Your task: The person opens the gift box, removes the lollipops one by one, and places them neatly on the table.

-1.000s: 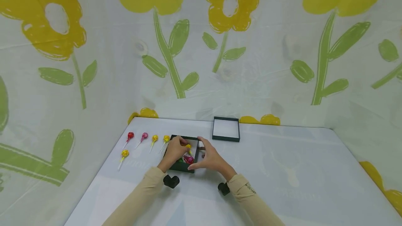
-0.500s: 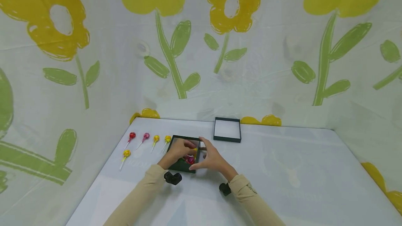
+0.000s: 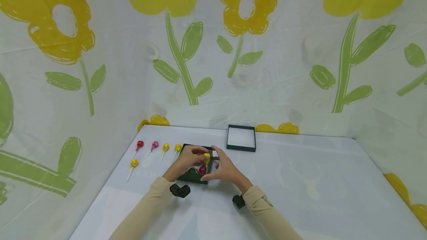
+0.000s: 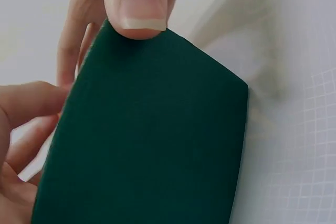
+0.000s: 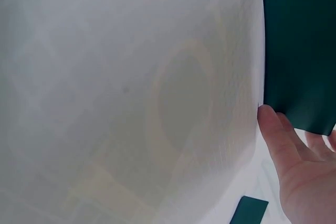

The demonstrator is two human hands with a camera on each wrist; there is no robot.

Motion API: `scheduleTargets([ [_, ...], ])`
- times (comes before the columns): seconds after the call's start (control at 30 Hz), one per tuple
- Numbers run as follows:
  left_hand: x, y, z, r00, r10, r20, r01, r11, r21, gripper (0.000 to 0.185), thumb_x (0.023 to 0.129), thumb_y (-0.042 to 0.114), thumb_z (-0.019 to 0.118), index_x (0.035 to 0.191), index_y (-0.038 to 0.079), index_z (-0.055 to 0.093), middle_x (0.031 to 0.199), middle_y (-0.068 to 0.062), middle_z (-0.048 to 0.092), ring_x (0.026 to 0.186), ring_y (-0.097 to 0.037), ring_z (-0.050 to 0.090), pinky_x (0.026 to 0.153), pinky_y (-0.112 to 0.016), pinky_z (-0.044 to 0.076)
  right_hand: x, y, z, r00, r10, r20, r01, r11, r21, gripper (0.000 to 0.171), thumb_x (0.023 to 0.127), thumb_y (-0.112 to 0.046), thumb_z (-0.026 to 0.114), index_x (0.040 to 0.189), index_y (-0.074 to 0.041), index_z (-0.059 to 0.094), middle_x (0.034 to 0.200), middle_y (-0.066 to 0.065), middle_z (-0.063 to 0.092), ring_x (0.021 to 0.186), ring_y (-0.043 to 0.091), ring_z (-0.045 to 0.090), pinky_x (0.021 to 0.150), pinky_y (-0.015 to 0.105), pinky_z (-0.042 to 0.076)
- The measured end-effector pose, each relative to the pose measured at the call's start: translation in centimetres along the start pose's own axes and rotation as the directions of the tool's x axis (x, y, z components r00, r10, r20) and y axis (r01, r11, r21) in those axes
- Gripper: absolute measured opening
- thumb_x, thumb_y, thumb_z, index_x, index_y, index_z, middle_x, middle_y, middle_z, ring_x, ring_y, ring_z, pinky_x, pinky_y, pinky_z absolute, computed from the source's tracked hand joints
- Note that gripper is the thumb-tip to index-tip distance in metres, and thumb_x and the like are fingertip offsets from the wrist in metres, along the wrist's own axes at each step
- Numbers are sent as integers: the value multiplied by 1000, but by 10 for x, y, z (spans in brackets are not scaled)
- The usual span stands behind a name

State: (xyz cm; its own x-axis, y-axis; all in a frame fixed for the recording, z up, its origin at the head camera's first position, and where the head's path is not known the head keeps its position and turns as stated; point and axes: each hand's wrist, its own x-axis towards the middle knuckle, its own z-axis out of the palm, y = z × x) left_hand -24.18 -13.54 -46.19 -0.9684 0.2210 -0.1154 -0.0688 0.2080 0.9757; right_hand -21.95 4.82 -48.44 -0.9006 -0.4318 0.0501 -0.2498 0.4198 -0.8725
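A dark green box (image 3: 192, 177) stands on the table with several wrapped lollipops inside, among them a magenta lollipop (image 3: 202, 169). My left hand (image 3: 186, 162) reaches over the box, thumb and fingers together at a yellow lollipop (image 3: 207, 156) by its right wall. My right hand (image 3: 227, 169) grips the right side of the box, thumb at the near corner and fingers toward the far one. In the left wrist view the right thumb (image 4: 139, 9) overlaps the corner of the green wall (image 4: 147, 124); the lollipops are hidden there.
Left of the box lie a red lollipop (image 3: 140, 143), a pink lollipop (image 3: 155, 144) and several yellow ones, including a nearer yellow lollipop (image 3: 134, 163). A shallow green-rimmed lid (image 3: 241, 148) lies at the table's back edge. Flower-printed cloth (image 3: 283, 84) rises behind the table.
My left hand has shifted slightly within the box, and the yellow lollipop at its fingertips has moved right toward the right wall. My right hand keeps its grip on the box.
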Motion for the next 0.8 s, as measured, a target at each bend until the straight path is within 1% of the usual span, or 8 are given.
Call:
scheduleTargets([
  [0.13,-3,1,-3,1000,25,17,-24,995,-100,34,84,13,71,113,-2,64,112,-14,64,93,-23,64,84,-43,53,0,0,1,1000,9,-4,-9,1000,3,113,63,-35,88,150,-13,19,151,7,25,124,30,46,93,43,47],
  [0.27,-5,4,-7,998,9,58,6,970,-242,37,88,13,66,121,-3,58,118,-11,58,102,-23,59,85,-39,53,-1,-1,2,1000,8,-5,-8,1000,8,113,63,-34,88,150,-12,19,151,7,26,123,30,46,93,44,47],
  [0.33,-5,6,-10,998,1,68,21,944,-330,38,91,11,61,124,-5,53,115,-10,56,100,-21,56,84,-36,53,-1,-1,2,1000,5,-10,-5,1000,6,113,63,-33,88,150,-12,20,151,7,26,123,31,47,93,45,47],
  [0.4,-5,9,-12,997,-25,70,53,901,-430,35,92,10,56,124,-4,49,110,-8,55,94,-19,55,83,-33,52,-1,-1,1,1000,3,-14,-3,1000,3,114,62,-33,89,150,-12,20,151,7,26,123,32,47,93,45,47],
  [0.53,-8,15,-18,995,-67,79,101,796,-597,27,94,9,47,121,4,44,103,-4,55,89,-18,51,80,-32,47,-1,-2,1,1000,13,-20,-13,1000,-11,115,61,-36,89,150,-13,20,151,6,26,123,32,46,92,45,47],
  [0.57,-9,17,-20,994,-73,83,109,778,-619,26,94,9,45,120,6,43,104,-4,55,91,-18,51,80,-32,46,-1,-2,1,1000,16,-20,-17,1000,-14,115,61,-37,89,150,-13,20,152,6,26,124,32,46,93,44,47],
  [0.67,-16,23,-27,992,-65,104,118,750,-651,25,95,9,42,119,9,41,109,-4,54,98,-19,50,82,-32,44,0,-2,1,1000,22,-18,-23,1000,-15,116,61,-38,89,150,-13,20,152,5,25,124,31,46,93,44,47],
  [0.8,-26,29,-38,994,-49,102,104,745,-659,25,96,9,41,121,9,40,113,-4,52,102,-19,48,85,-31,45,0,-2,0,1000,21,-17,-21,1000,-12,116,60,-39,89,150,-14,20,152,4,25,124,30,46,93,44,47],
])
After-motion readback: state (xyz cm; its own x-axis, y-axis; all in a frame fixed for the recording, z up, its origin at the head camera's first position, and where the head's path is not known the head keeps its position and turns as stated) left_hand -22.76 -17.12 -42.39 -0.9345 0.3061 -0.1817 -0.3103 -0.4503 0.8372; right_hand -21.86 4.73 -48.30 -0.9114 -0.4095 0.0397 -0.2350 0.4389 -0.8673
